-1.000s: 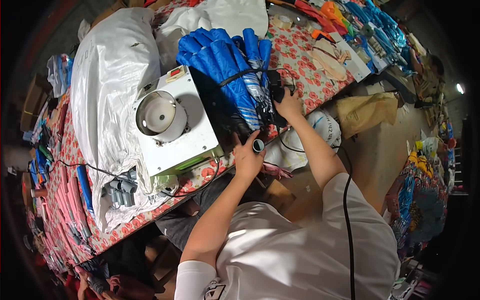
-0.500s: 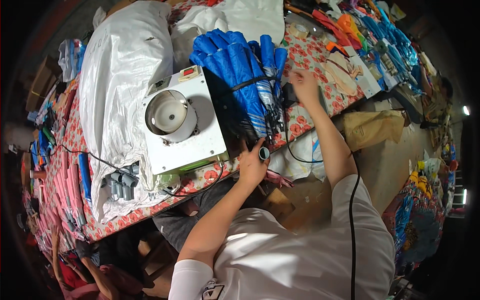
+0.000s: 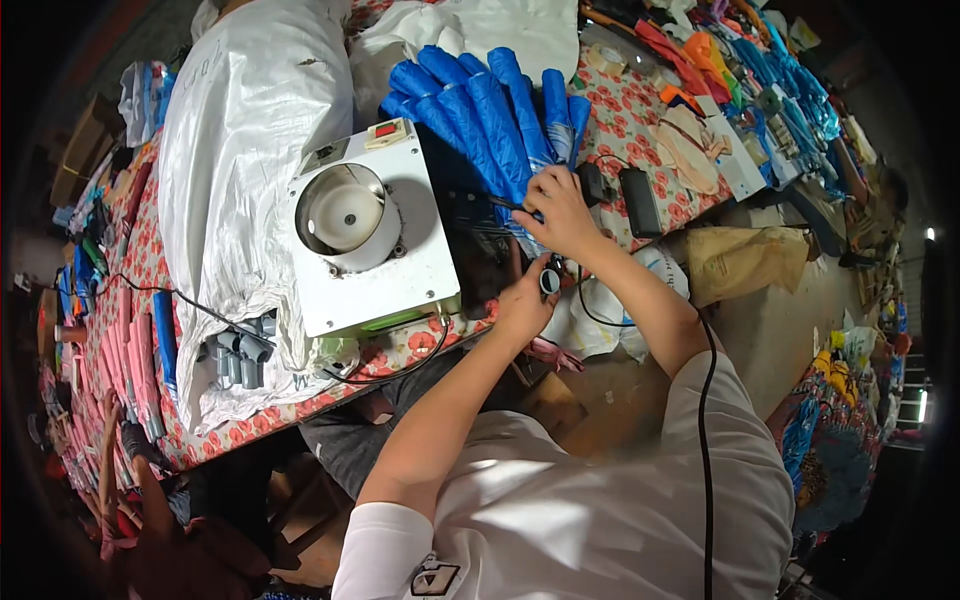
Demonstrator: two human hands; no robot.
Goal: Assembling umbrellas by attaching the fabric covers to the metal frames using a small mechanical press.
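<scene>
Folded blue umbrellas (image 3: 490,125) lie in a bundle on the flowered table, silver-striped parts toward me. My left hand (image 3: 525,308) is at the table's front edge, fingers closed around a short grey plastic tube (image 3: 549,281) whose round open end faces up. Just above it, my right hand (image 3: 560,212) reaches over the near part of the bundle with its fingers curled. A dark strap or rod (image 3: 508,203) runs left from its fingertips; what the fingers grip is hidden. The two hands are close together.
A white machine box (image 3: 385,290) with a metal bowl stands left of the umbrellas. Grey plastic tubes (image 3: 240,360) lie at a white sack (image 3: 250,130). A black power adapter (image 3: 638,203) with a cable rests right of my right hand. Another person's arms (image 3: 150,495) show lower left.
My right hand has come left and nearer, from beside the bundle onto its near part. The left hand with the grey tube has shifted slightly right. The umbrella tops have spread a little.
</scene>
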